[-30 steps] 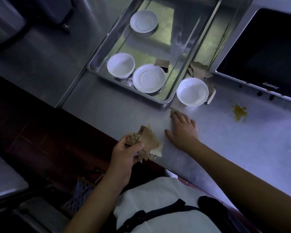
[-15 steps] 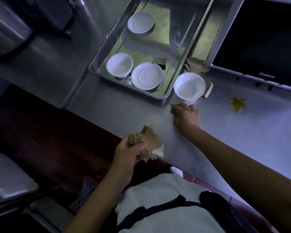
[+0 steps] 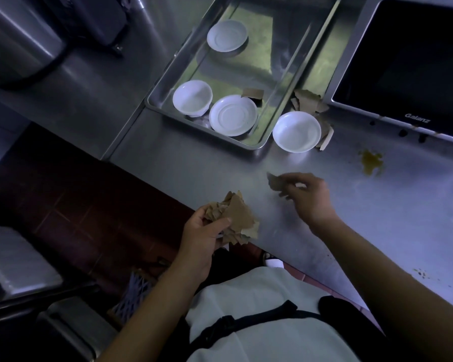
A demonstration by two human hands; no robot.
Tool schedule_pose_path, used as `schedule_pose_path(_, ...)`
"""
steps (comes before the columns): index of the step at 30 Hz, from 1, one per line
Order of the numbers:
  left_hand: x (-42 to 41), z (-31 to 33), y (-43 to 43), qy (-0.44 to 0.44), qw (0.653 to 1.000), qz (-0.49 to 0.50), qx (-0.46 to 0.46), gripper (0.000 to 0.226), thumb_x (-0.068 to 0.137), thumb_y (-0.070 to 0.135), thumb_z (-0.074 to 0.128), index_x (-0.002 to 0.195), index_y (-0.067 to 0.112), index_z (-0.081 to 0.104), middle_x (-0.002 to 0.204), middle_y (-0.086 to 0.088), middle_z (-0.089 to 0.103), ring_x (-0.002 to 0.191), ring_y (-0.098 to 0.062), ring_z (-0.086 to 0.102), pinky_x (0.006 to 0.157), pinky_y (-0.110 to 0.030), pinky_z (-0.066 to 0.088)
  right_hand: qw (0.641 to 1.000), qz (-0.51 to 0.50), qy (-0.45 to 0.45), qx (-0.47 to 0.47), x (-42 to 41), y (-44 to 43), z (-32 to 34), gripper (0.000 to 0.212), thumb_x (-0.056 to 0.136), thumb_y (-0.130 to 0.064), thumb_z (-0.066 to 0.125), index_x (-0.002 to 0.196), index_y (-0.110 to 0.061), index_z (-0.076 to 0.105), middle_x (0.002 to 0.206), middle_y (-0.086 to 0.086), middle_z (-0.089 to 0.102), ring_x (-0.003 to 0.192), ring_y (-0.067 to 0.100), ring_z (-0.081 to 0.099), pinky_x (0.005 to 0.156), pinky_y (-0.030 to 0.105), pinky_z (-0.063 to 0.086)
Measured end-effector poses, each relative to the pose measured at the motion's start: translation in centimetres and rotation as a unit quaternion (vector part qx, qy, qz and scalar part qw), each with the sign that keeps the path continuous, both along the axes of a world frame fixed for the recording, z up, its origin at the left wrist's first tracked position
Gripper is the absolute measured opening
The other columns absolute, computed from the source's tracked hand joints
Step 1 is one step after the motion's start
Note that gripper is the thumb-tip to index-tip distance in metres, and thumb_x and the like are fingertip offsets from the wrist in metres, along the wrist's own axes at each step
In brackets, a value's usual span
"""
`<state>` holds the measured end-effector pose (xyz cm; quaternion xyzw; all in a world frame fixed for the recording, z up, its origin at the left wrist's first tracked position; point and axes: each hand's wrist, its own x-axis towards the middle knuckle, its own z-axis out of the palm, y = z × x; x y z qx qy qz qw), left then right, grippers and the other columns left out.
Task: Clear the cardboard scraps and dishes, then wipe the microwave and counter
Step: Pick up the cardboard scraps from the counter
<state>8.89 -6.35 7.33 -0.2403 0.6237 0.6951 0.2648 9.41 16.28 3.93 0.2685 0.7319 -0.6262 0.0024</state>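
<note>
One more scrap [image 3: 275, 182] has come off the surface [image 3: 377, 218]. Half a second ago the right hand [image 3: 307, 197] lay low on it near the corner of the tray [image 3: 207, 128]; now that hand is raised and pinches the piece between thumb and fingertips, clear of the steel. The left hand [image 3: 202, 236] grips the bundle of cardboard scraps [image 3: 236, 216] at the near edge of the surface, so the new piece most likely joins it next. The pinched scrap is blurred, but its long axis seems to run from the fingers leftward and slightly away, tip toward the tray. Still to clear are the torn pieces [image 3: 307, 101] beside the microwave [image 3: 408, 61], behind the white bowl [image 3: 296, 131], and an amber stain [image 3: 371, 163].
</note>
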Motion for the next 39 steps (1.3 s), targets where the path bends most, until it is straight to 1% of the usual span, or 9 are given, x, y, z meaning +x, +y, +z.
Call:
schedule_pose_path(2, 0.1, 0.0, 0.5, 0.002, 1.000, -0.006, -0.003, 0.031, 0.085, -0.005, 0.068, 0.113, 0.008, 0.066, 0.100, -0.013, 0.076, 0.089, -0.028, 0.075, 0.069, -0.036, 0.060, 0.989, 0.011, 0.009, -0.145, 2.0, -0.1, 2.5, 0.022, 0.088, 0.001, 0.066, 0.098, -0.015, 0.078, 0.093, 0.005, 0.078, 0.074, 0.013, 0.068, 0.069, 0.024, 0.053)
schedule_pose_path(5, 0.3, 0.3, 1.7, 0.008, 1.000, -0.021, 0.004, 0.030, 0.085, -0.007, 0.068, 0.112, 0.004, 0.065, 0.101, -0.016, 0.075, 0.089, -0.029, 0.074, 0.068, -0.036, 0.060, 0.970, 0.038, 0.003, -0.242, 4.5, -0.8, 4.7, 0.010, 0.083, 0.004, 0.071, 0.088, -0.004, 0.074, 0.077, 0.003, 0.074, 0.067, 0.010, 0.063, 0.067, 0.019, 0.051)
schedule_pose_path(16, 1.6, 1.5, 5.8, 0.053, 0.981, -0.159, 0.095, 0.032, 0.082, -0.007, 0.068, 0.112, 0.004, 0.064, 0.105, -0.019, 0.072, 0.090, -0.032, 0.072, 0.078, -0.043, 0.061, 0.964, -0.099, -0.035, -0.242, 7.4, -0.8, 3.8, 0.012, 0.075, 0.005, 0.079, 0.073, -0.001, 0.068, 0.070, 0.016, 0.067, 0.066, 0.025, 0.062, 0.066, 0.034, 0.052)
schedule_pose_path(21, 1.6, 1.3, 7.9, 0.051, 0.974, -0.200, 0.091, 0.027, 0.084, -0.006, 0.069, 0.109, 0.005, 0.068, 0.107, -0.024, 0.071, 0.094, -0.037, 0.071, 0.083, -0.050, 0.059, 0.965, -0.133, -0.001, -0.225, 9.2, 0.5, 3.6, 0.018, 0.071, 0.001, 0.083, 0.068, -0.008, 0.067, 0.063, 0.009, 0.066, 0.062, 0.024, 0.061, 0.063, 0.035, 0.048)
schedule_pose_path(26, 0.7, 1.5, 9.7, 0.059, 0.960, -0.260, 0.088, 0.025, 0.074, 0.001, 0.074, 0.095, 0.013, 0.071, 0.097, -0.018, 0.072, 0.086, -0.031, 0.071, 0.071, -0.043, 0.060, 0.953, -0.158, 0.005, -0.258, 10.7, 1.9, 3.6, 0.036, 0.067, -0.013, 0.085, 0.097, -0.017, 0.065, 0.106, 0.011, 0.069, 0.085, 0.034, 0.069, 0.071, 0.042, 0.054)
schedule_pose_path(29, -0.3, 2.0, 10.2, 0.047, 0.937, -0.327, 0.109, 0.028, 0.072, 0.003, 0.074, 0.098, 0.011, 0.069, 0.099, -0.017, 0.071, 0.087, -0.030, 0.070, 0.069, -0.040, 0.059, 0.921, -0.091, 0.033, -0.378, 11.3, 2.4, 3.8, 0.040, 0.074, -0.012, 0.080, 0.111, -0.004, 0.068, 0.110, 0.021, 0.070, 0.095, 0.035, 0.069, 0.084, 0.045, 0.056)
schedule_pose_path(32, -1.5, 2.6, 10.6, 0.039, 0.907, -0.400, 0.125, 0.034, 0.074, 0.005, 0.075, 0.106, 0.010, 0.066, 0.105, -0.019, 0.069, 0.092, -0.033, 0.067, 0.076, -0.043, 0.057, 0.911, -0.094, 0.056, -0.397, 11.4, 2.2, 4.2, 0.041, 0.075, -0.009, 0.078, 0.111, 0.007, 0.068, 0.114, 0.033, 0.067, 0.100, 0.042, 0.066, 0.095, 0.053, 0.054)
schedule_pose_path(36, -3.5, 3.1, 11.7, 0.014, 0.885, -0.432, 0.171, 0.027, 0.080, 0.013, 0.074, 0.106, 0.017, 0.071, 0.103, -0.010, 0.072, 0.088, -0.024, 0.070, 0.072, -0.034, 0.059, 0.914, -0.186, 0.075, -0.352, 10.9, 1.4, 5.9, 0.014, 0.071, -0.008, 0.075, 0.085, -0.007, 0.076, 0.087, 0.019, 0.071, 0.076, 0.030, 0.067, 0.067, 0.035, 0.057)
schedule_pose_path(39, -6.7, 2.7, 12.9, 0.019, 0.895, -0.417, 0.159, 0.039, 0.085, 0.030, 0.072, 0.117, 0.010, 0.064, 0.103, -0.008, 0.072, 0.094, -0.025, 0.069, 0.081, -0.032, 0.058, 0.900, -0.285, 0.091, -0.318, 11.1, 1.9, 7.2, 0.013, 0.071, -0.008, 0.072, 0.083, -0.009, 0.076, 0.087, 0.019, 0.069, 0.076, 0.032, 0.067, 0.071, 0.038, 0.052)
